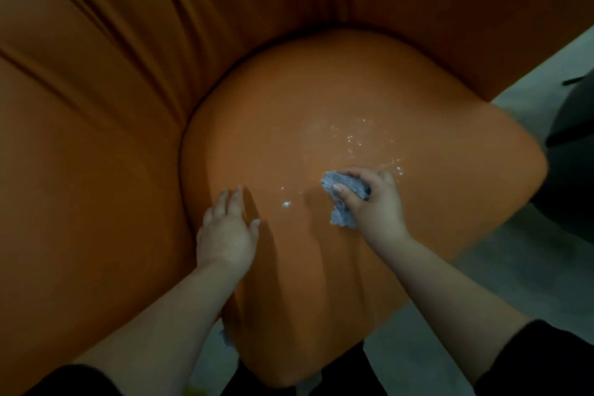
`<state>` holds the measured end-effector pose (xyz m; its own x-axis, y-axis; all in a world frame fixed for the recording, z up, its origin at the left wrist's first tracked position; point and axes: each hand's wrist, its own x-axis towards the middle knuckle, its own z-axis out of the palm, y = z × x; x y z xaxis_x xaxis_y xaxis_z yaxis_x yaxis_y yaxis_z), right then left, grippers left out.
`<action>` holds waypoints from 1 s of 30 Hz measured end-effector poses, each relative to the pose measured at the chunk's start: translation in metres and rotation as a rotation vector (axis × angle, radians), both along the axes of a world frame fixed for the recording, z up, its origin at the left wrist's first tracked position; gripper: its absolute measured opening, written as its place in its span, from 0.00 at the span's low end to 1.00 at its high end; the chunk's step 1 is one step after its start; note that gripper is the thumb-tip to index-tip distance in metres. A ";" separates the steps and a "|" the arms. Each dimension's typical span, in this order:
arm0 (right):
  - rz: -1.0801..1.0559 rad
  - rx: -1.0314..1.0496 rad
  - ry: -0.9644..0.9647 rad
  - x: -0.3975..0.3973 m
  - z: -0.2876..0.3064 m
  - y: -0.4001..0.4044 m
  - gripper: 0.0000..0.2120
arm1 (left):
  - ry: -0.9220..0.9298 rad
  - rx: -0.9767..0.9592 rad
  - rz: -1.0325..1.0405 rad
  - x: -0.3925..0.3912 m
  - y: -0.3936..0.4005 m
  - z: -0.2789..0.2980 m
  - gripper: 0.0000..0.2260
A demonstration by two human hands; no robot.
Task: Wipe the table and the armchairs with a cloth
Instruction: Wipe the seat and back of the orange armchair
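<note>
Two bare hands work on the orange armchair point(321, 100), seen from above. Right hand point(373, 202) grips a crumpled grey-blue cloth point(345, 193), fingers and thumb curled round it, knuckles up; the bunched cloth sticks out on the thumb side and a loose end hangs below the hand onto the seat. Cloth touches the seat cushion, right of centre. Left hand point(226, 228) lies flat on the cushion, palm down, fingers straight and slightly spread, thumb out to the side, holding nothing; it sits near the left edge of the cushion, beside the dark seam where seat meets the padded side. Hands are apart, with bare orange fabric between them.

White specks point(356, 141) are scattered on the cushion just beyond and beside the cloth, one bigger speck between the two hands. Backrest shows long folds running up to the top left. Dark sleeves point(546, 360) are pushed up on both forearms. Grey floor point(530, 267) shows on the right and bottom; a dark object point(575, 151) stands at the right edge, too dim to identify.
</note>
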<state>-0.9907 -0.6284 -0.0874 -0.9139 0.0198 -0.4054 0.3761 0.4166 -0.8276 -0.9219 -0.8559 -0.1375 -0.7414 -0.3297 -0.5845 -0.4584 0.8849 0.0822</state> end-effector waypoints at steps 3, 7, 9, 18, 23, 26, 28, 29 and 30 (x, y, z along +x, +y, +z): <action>0.066 0.019 0.030 -0.004 -0.017 -0.021 0.14 | 0.107 0.085 -0.009 0.006 0.002 0.006 0.33; 0.416 0.093 0.100 -0.001 -0.042 -0.050 0.27 | 0.129 0.048 0.035 0.002 0.007 0.009 0.33; 0.611 0.286 0.242 0.001 -0.053 -0.052 0.31 | 0.139 0.031 0.024 -0.001 0.014 0.009 0.33; 0.732 0.448 0.510 -0.014 -0.071 -0.047 0.21 | 0.190 0.024 0.030 -0.009 0.020 0.000 0.36; 0.402 0.361 0.488 -0.034 -0.074 -0.026 0.20 | 0.201 0.069 0.058 -0.011 0.019 0.002 0.36; 0.557 0.280 0.510 -0.023 -0.069 -0.043 0.22 | 0.197 0.099 0.065 -0.012 0.017 0.003 0.37; 0.747 0.268 0.512 -0.010 -0.068 -0.058 0.24 | 0.183 0.125 0.062 -0.012 0.014 0.003 0.38; 0.808 0.284 0.510 -0.007 -0.069 -0.060 0.24 | 0.171 0.130 0.052 -0.012 0.013 0.003 0.40; 0.841 0.314 0.511 -0.007 -0.070 -0.060 0.22 | 0.157 0.129 0.040 -0.011 0.012 0.003 0.42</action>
<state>-0.9980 -0.6888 -0.1571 -0.7429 -0.6673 -0.0521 -0.5025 0.6074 -0.6152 -0.9333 -0.8436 -0.1346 -0.8145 -0.2909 -0.5019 -0.4658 0.8437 0.2670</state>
